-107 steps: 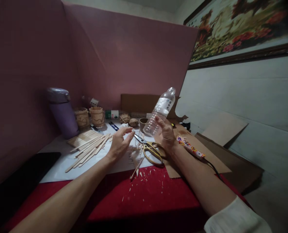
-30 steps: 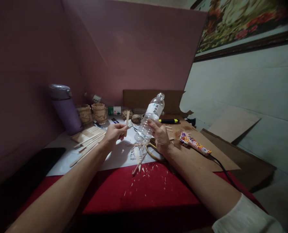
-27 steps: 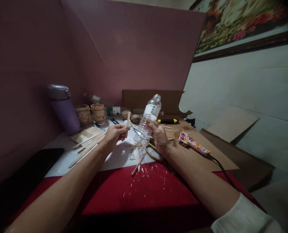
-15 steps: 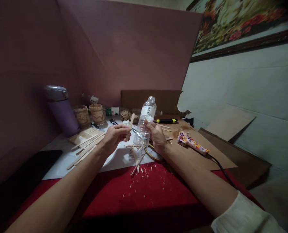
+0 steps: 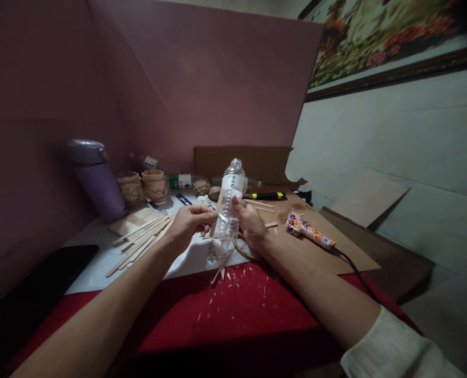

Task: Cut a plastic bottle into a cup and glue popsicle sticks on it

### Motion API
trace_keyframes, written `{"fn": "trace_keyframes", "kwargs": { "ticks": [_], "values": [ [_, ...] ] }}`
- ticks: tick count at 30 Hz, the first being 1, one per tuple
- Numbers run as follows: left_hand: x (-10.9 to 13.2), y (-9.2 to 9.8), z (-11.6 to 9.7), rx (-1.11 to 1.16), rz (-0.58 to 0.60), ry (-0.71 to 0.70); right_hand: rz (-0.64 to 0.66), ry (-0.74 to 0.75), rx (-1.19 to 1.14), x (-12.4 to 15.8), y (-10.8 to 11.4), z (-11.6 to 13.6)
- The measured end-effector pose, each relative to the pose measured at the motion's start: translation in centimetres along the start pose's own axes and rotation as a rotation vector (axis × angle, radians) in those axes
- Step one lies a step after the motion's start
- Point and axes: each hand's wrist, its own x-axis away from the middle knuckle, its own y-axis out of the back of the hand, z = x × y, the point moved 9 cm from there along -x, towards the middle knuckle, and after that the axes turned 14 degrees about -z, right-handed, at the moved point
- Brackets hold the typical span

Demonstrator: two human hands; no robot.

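Observation:
My right hand (image 5: 250, 223) is wrapped round the side of a clear plastic bottle (image 5: 229, 212), which stands nearly upright and carries a white label. Between the thumb and fingers of my left hand (image 5: 194, 223) is a wooden craft stick (image 5: 216, 212), held upright along the bottle's left side. I cannot tell whether stick and bottle touch. Below the bottle lie wood offcuts (image 5: 222, 262) and small shavings on the red cloth (image 5: 233, 310). A brass-coloured ring (image 5: 244, 251) rests beside my right wrist, partly hidden.
Craft sticks (image 5: 141, 236) lie left on white paper. Behind them stand a purple flask (image 5: 99, 184) and two wood-covered cups (image 5: 155, 186). A yellow-black cutter (image 5: 268, 196) and a flower-patterned glue gun (image 5: 310, 231) with a black cord lie on cardboard (image 5: 347, 262) at right.
The bottle has turned more upright and shifted slightly left and down in view. The craft stick in my left hand has come in beside the bottle.

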Motion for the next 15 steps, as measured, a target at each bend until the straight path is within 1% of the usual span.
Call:
{"fn": "trace_keyframes", "kwargs": {
  "ticks": [6, 9, 12, 15],
  "values": [
    [0.1, -0.1, 0.2, 0.024, -0.011, 0.015, 0.050, -0.069, -0.077, 0.0, -0.5, -0.6],
    [0.2, -0.2, 0.3, -0.011, 0.000, 0.025, 0.077, -0.159, -0.122, 0.3, -0.8, -1.4],
    [0.2, -0.3, 0.3, -0.038, 0.004, 0.017, 0.076, -0.239, -0.134, 0.6, -0.9, -2.1],
    [0.3, -0.3, 0.4, -0.033, -0.007, 0.021, 0.068, -0.255, -0.153, 0.7, -0.9, -2.0]
  ]
}}
